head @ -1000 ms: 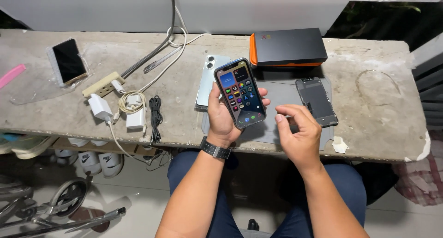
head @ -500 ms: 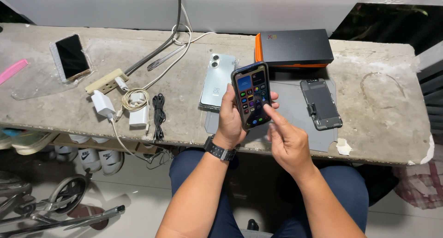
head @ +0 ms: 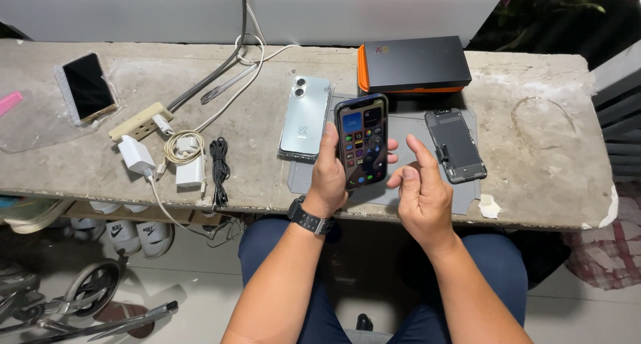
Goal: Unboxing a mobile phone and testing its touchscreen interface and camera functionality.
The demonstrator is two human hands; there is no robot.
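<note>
Black phone (head: 362, 142) gripped in left hand (head: 328, 177); right hand (head: 419, 192) loosely curled, empty.

On the bench (head: 534, 184), a mat (head: 407, 127) lies centre, box (head: 414, 64) behind it, screen part (head: 455, 146) on its right, face-down phone (head: 305, 116) at its left edge, chargers (head: 163, 160) further left.

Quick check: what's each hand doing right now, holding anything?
Left hand: closed around the lit phone, holding it upright above the grey mat.
Right hand: empty, fingers loosely curled, beside the phone, not touching it.
</note>
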